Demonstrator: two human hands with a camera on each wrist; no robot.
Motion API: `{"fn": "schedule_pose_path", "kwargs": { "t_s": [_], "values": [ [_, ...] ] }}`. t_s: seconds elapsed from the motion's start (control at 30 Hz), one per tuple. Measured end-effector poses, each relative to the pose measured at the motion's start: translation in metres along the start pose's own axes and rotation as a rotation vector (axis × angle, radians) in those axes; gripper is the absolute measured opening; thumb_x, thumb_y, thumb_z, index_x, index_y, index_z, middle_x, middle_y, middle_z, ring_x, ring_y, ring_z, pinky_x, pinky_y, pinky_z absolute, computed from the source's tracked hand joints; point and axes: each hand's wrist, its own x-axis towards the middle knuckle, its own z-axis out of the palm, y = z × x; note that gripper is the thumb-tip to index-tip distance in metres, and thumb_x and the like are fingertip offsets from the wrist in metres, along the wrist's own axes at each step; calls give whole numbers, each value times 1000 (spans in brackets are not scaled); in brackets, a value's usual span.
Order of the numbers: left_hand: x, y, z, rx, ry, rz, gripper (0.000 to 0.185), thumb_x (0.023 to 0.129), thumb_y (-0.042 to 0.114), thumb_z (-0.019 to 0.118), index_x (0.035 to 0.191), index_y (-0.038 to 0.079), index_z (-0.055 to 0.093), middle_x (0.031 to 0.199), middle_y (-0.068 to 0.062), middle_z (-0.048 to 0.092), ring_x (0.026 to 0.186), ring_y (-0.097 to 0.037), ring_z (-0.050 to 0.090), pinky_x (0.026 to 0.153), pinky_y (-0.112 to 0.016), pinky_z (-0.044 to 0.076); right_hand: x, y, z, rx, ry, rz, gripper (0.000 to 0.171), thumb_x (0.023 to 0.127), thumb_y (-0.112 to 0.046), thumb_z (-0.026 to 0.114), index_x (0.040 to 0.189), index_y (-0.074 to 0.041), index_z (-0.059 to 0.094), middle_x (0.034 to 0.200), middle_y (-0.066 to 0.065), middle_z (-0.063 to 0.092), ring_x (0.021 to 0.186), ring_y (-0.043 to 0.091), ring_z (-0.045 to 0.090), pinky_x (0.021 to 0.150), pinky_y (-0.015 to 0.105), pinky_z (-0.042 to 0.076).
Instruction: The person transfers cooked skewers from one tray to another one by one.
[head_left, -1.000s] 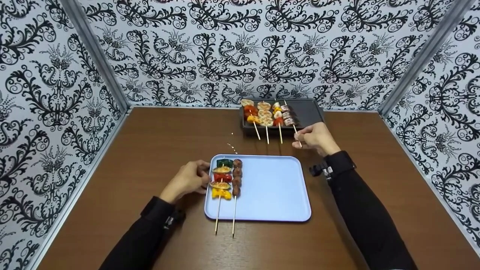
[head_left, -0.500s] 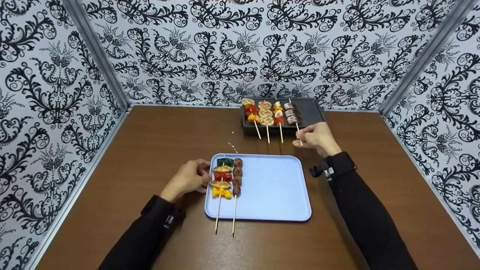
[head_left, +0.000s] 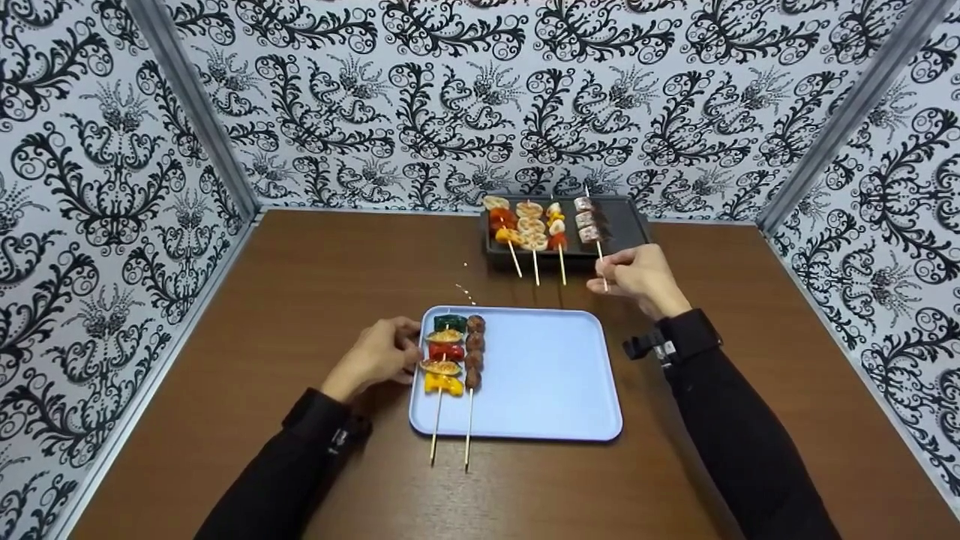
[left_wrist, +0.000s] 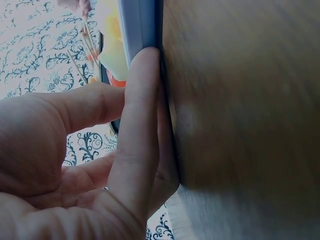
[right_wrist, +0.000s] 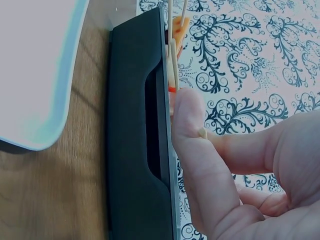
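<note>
Right hand (head_left: 641,279) pinches the rightmost skewer (head_left: 586,219) by its stick (head_left: 600,252), the pieces over the dark pan (head_left: 621,223) at the worktop (head_left: 337,270)'s far side. Left hand (head_left: 376,355), fingers relaxed, touches the left rim of the nearer blue tray (head_left: 544,375).

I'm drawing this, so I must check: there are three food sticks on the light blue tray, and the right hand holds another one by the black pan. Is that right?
Not three: the light blue tray has only two, a colourful stick and a brown-ball stick, as the head view shows. The right hand does hold another stick by the black pan.
</note>
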Motion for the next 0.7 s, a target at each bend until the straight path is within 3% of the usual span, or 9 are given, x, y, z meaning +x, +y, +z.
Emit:
{"fn": "schedule_pose_path", "kwargs": {
  "t_s": [0.3, 0.53, 0.7],
  "values": [
    [1, -1, 1, -8, -4, 0, 52, 91, -5, 68, 142, 0, 59, 97, -18, 64, 72, -28, 71, 61, -39, 67, -14, 1, -2, 47, -22, -29, 33, 97, 8, 65, 126, 21, 57, 117, 27, 58, 77, 25, 76, 86, 38, 65],
    [2, -1, 1, -2, 3, -3, 50, 91, -4, 69, 140, -1, 59, 95, -17, 64, 72, -27, 70, 60, -39, 67, -26, -4, -2, 58, -38, -2, 39, 97, 4, 70, 131, 19, 57, 103, 20, 71, 81, 25, 78, 87, 37, 65],
    [1, 0, 1, -4, 0, -12, 51, 91, -4, 69, 141, 1, 59, 96, -18, 64, 72, -28, 71, 61, -40, 67, -34, -6, -1, 67, -56, -2, 40, 97, 0, 72, 131, 17, 59, 105, 21, 72, 83, 23, 77, 89, 36, 64]
  ]
}}
